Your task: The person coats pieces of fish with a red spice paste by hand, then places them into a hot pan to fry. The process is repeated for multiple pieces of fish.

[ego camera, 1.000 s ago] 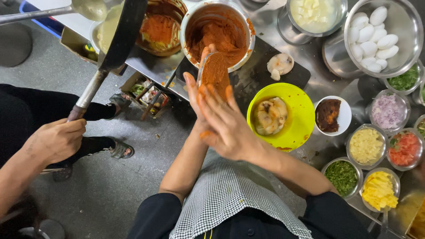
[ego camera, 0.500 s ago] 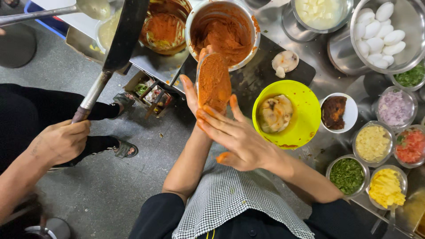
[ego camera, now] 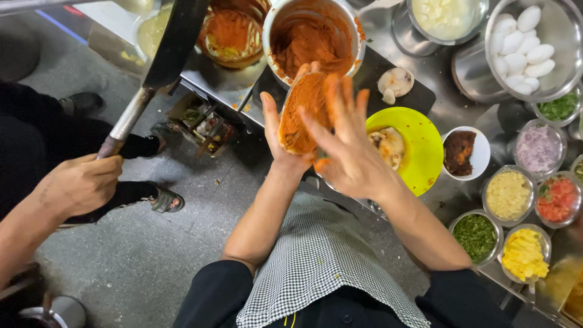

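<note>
My left hand (ego camera: 274, 143) holds up a round flat piece of bread (ego camera: 299, 118) coated with orange-red paste, gripping it from behind and below. My right hand (ego camera: 349, 152) lies flat against the coated face, fingers spread and stained orange. Just beyond the bread stands a steel bowl of the same orange paste (ego camera: 313, 39). To the right a yellow plate (ego camera: 422, 155) carries another pale piece of bread (ego camera: 388, 146).
Another person's hand (ego camera: 79, 182) at the left grips the handle of a dark pan (ego camera: 176, 42). A steel bowl of white eggs (ego camera: 522, 42) sits at the back right. Several small bowls of chopped toppings (ego camera: 510, 194) line the right counter. The grey floor lies below.
My right hand has slid up from below the bread onto its coated face. My left hand has tilted the bread slightly. The other person's hand and pan have shifted a little.
</note>
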